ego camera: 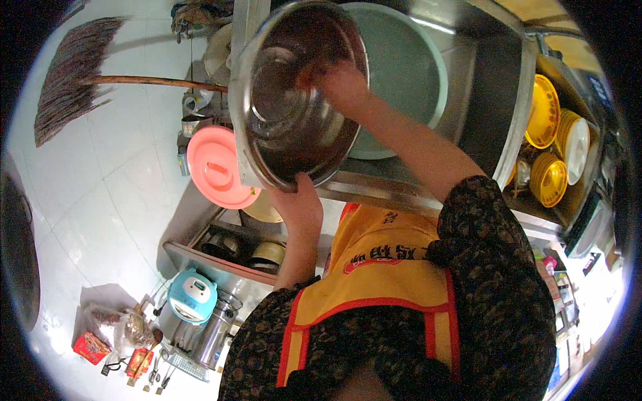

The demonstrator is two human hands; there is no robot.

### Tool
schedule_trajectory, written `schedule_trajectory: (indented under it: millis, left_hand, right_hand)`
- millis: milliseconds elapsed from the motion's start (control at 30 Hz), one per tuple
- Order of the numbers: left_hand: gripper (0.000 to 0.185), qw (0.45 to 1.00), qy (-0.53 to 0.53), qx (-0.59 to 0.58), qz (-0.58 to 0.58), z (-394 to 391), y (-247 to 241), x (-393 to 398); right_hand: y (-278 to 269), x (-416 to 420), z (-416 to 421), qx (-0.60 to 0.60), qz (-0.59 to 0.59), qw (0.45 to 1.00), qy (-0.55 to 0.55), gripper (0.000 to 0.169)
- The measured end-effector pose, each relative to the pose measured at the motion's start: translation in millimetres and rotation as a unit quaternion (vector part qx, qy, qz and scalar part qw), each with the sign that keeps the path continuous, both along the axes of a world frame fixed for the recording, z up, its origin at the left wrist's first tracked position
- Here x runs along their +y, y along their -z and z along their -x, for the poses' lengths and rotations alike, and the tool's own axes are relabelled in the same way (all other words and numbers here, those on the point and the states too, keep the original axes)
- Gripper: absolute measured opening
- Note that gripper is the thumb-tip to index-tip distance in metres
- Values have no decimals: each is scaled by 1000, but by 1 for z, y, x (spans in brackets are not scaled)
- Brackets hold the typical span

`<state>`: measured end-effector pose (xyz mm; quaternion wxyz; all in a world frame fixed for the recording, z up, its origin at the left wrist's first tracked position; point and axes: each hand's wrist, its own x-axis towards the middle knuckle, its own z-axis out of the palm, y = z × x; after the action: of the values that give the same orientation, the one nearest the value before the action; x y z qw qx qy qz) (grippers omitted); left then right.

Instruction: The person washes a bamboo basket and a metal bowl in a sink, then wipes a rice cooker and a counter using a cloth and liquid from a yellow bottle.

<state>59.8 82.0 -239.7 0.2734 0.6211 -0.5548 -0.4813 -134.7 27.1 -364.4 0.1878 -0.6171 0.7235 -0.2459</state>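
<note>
A large stainless steel basin [311, 135] is tilted up over the left side of a metal sink, its hollow facing me. My left hand [299, 203] grips its near rim, thumb on the inner side. Inside the bowl, my right hand [341, 87] is close to the wall and blurred by motion. Its fingers are curled, and whether they hold something is too blurred to tell. Behind the steel basin, a round pale green tub [406, 80] sits in the sink [454, 115], partly covered by the basin and my right forearm.
Left of the sink are a pink plastic lid [213, 165] and a broom [75, 75]. Stacked yellow bowls [549, 178] and plates [572, 145] stand at right. A blue-and-white rice cooker [192, 295] and hanging utensils [155, 371] are at lower left.
</note>
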Motion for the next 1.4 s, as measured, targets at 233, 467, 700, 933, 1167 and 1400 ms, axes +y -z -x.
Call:
schedule_trajectory:
  millis: [233, 467, 700, 933, 1167, 1400]
  left_hand:
    - [91, 982, 105, -88, 133, 9, -18, -5]
    - [63, 999, 28, -44, -1, -2, -15, -6]
    - [59, 999, 25, -29, 11, -11, -5, -4]
    - [56, 1000, 16, 13, -18, -20, 11, -5]
    - [53, 999, 36, -9, 3, -29, -1, -6]
    - [66, 999, 15, -22, -24, -4, -18, 8]
  right_hand:
    - [-6, 44, 56, -30, 90, 965, 246, 38]
    - [123, 96, 51, 66, -118, 961, 241, 29]
    - [-11, 42, 51, -564, 132, 745, 331, 22]
    - [-87, -51, -38, -423, 296, 829, 216, 18]
    - [-50, 20, -99, -357, 291, 882, -99, 39]
    - [-24, 61, -10, -28, -95, 984, -147, 23]
